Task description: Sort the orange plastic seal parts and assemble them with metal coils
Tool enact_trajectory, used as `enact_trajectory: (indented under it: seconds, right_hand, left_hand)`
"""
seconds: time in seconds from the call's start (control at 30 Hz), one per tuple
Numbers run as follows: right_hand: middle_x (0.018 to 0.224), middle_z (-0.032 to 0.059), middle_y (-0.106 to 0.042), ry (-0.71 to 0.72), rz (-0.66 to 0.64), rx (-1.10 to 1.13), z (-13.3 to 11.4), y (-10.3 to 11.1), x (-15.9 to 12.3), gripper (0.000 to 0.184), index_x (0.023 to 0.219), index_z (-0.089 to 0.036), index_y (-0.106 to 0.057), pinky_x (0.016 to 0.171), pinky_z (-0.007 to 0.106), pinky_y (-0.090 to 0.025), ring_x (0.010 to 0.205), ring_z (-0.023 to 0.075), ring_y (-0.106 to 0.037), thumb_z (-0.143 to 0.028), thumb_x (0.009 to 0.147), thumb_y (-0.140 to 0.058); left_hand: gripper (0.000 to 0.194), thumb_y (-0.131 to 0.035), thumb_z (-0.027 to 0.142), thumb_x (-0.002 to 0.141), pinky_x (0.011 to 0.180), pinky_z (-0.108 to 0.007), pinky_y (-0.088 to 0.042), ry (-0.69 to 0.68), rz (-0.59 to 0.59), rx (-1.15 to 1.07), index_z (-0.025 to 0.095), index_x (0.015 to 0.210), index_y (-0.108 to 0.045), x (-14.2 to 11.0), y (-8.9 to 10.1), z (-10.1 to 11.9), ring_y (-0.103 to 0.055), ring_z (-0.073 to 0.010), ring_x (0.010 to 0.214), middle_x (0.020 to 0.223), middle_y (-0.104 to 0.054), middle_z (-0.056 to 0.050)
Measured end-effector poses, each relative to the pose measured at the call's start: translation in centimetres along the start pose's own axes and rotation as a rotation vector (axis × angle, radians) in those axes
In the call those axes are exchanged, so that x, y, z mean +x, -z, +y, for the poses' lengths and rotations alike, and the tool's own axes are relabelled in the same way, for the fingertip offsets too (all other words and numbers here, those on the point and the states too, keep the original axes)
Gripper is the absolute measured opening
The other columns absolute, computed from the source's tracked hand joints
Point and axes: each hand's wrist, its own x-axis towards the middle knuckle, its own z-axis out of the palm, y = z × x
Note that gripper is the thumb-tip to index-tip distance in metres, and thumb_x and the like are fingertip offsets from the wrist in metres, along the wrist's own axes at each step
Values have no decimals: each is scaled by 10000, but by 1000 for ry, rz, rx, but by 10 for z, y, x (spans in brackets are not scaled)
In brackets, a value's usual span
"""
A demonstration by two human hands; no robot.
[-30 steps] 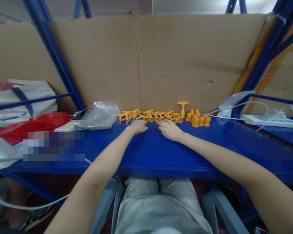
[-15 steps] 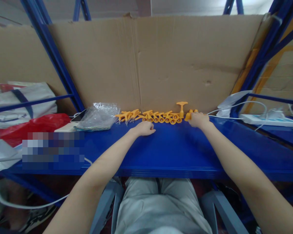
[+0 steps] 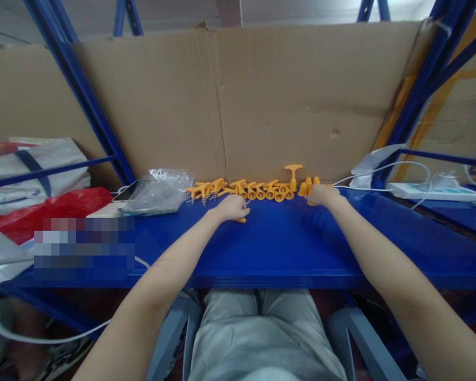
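Note:
In the head view my left hand (image 3: 232,208) is closed around a yellow corkscrew (image 3: 241,220); one end of its handle and a bit of metal spiral show past the fingers. My right hand (image 3: 320,195) is closed on a yellow bell-shaped piece (image 3: 311,203), mostly hidden by the fingers. Several similar yellow cup pieces (image 3: 303,189) stand just behind it. An upright corkscrew (image 3: 293,177) with its T-handle on top stands left of them. Between the hands, against the cardboard, lie several yellow corkscrews (image 3: 269,191) with bell ends facing me. Loose T-handles with metal spirals (image 3: 206,189) lie further left.
A clear plastic bag (image 3: 158,191) sits left of the handles on the blue table (image 3: 285,248). Tall cardboard (image 3: 277,100) closes off the back. A white power strip (image 3: 434,192) with cables lies at right; a red bag (image 3: 63,209) lies at left.
A corkscrew handle and spiral now show at my left hand. My right hand has drawn slightly toward me with a yellow piece, uncovering the cup pieces behind. The view has shifted slightly.

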Motion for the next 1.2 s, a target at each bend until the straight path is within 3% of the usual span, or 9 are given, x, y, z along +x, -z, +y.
enact_trajectory:
  seconds: [0.1,0.2,0.33,0.5,0.63,0.8,0.9,1.03,1.2]
  right_hand:
    - [1402,251,-547,0,7,22,-10,4,-8,531,1400,-109,-540,1028,511,-435,1324,380,-512,-336,920,-522]
    - [1288,234,-637,38,32,60,-23,2,-15,446,1300,-112,-620,981,485,-476,1249,370,-581,-330,922,-530]
    - [1168,215,-704,143,50,129,-40,-10,-19,390,1230,-116,-649,923,428,-510,1140,350,-653,-314,901,-576]
    - [1014,143,-744,257,54,234,-51,-25,-16,246,1034,-132,-687,814,306,-518,976,267,-703,-301,858,-651]
    - [917,80,-742,372,0,326,-54,-35,-13,186,867,-160,-670,718,267,-511,838,214,-695,-340,830,-695]
    - [996,94,-738,388,81,144,-54,-34,-16,208,940,-187,-660,744,300,-505,934,244,-686,-376,856,-654]
    - [1150,147,-710,391,118,17,-52,-26,-21,238,1045,-164,-656,839,380,-502,1082,301,-660,-330,879,-617]
    - [1266,169,-672,409,107,-56,-50,-18,-25,295,1151,-137,-630,931,470,-465,1198,345,-609,-255,887,-574]
    - [1307,134,-668,425,64,-47,-49,-18,-25,382,1252,-185,-607,917,417,-490,1178,310,-636,-269,880,-579]
  left_hand:
    - [344,-477,288,845,636,-273,-426,-42,-8,8,156,582,-654,1,0,-1,-614,-176,658,704,-711,-75]
    - [307,-469,276,859,696,-267,-458,-82,38,35,156,672,-681,1,-1,-2,-651,-190,785,878,-737,-96]
    - [242,-506,308,867,749,-305,-490,63,86,61,162,854,-699,-2,1,0,-674,-248,909,963,-730,-117]
    - [420,-570,545,840,756,-316,-497,280,-75,89,154,921,-700,-6,6,0,-681,-296,965,965,-736,-142]
    - [397,-579,535,829,733,-303,-486,264,-128,74,164,805,-720,-2,4,-6,-681,-276,909,886,-742,-119]
    - [306,-583,424,847,819,-283,-491,111,-34,0,184,940,-749,2,-5,-12,-659,-239,977,1003,-734,-93]
    - [395,-582,437,849,864,-291,-494,127,-9,-5,188,1122,-720,1,-6,-14,-644,-248,1058,1161,-703,-110]
    - [499,-563,532,848,879,-307,-493,201,-96,-9,202,1201,-690,-1,-3,-14,-642,-278,1113,1195,-709,-105]
    - [447,-524,519,862,822,-273,-492,169,-238,-72,206,1118,-714,-1,0,-14,-682,-238,1001,1067,-753,-78]
